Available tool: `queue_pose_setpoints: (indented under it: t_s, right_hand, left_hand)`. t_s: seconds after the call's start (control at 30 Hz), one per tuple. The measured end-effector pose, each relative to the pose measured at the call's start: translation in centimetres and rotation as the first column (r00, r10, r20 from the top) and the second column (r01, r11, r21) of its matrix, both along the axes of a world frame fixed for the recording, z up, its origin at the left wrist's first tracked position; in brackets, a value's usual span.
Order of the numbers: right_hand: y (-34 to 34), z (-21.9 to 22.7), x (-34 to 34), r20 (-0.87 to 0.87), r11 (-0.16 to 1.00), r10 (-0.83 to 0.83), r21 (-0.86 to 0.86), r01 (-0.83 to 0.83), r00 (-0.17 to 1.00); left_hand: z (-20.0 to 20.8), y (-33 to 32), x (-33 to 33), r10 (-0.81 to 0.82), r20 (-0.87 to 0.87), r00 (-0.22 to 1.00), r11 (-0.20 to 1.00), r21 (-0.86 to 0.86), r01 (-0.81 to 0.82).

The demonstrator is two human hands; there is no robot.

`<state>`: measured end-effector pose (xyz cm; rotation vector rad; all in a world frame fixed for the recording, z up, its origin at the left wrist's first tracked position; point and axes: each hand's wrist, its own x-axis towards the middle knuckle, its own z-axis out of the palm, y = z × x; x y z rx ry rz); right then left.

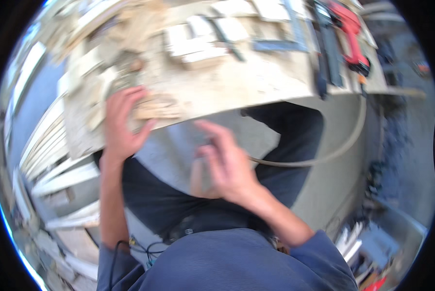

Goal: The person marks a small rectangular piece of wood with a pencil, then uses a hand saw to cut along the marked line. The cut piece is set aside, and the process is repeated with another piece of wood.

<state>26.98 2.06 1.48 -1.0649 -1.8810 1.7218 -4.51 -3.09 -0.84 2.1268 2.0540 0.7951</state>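
My left hand point(123, 126) reaches over the near left part of the wooden tabletop point(261, 80), its fingers apart and its thumb stretched out. Between thumb and fingers, close by, lies a short brown wooden block point(158, 107) at the table's front edge. My right hand point(232, 167) is in front of the table, above my lap, with bent fingers. A pale, blurred piece of wood point(197, 182) shows beside its palm and seems to be held there. Motion smears this hand, so the exact grip is hard to see.
White-looking blocks point(193, 46) and a metal square point(280, 46) lie farther back. A red-handled power tool point(351, 39) is at the far right, with a hose point(324, 157) hanging from it across my legs. Wooden strips point(50, 131) are stacked at the left.
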Motion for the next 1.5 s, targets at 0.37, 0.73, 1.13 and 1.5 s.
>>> queue_pose_setpoints:
  t_s: [0.37,0.73,1.13,1.5]
  right_hand:
    - [-1.4,-1.1,-3.3,0.156,0.886,0.008,0.457,-0.079,0.988]
    - [-2.2,-2.6,-4.5,0.234,0.816,-0.002,0.562,-0.134,0.972]
    - [-0.1,-1.5,-4.7,0.307,0.777,-0.004,0.6,-0.191,0.952]
    - [0.3,-1.9,-5.5,0.307,0.779,-0.008,0.599,-0.186,0.952]
  left_hand:
    - [0.0,-1.3,0.6,-0.02,0.24,0.971,0.986,0.165,-0.021]
    - [-1.5,-0.9,1.2,-0.06,0.196,0.979,0.961,0.275,0.004]
    - [-1.3,-0.1,1.8,-0.035,0.176,0.984,0.966,0.259,-0.012]
    - [-1.3,-0.4,1.9,-0.027,0.173,0.984,0.973,0.232,-0.014]
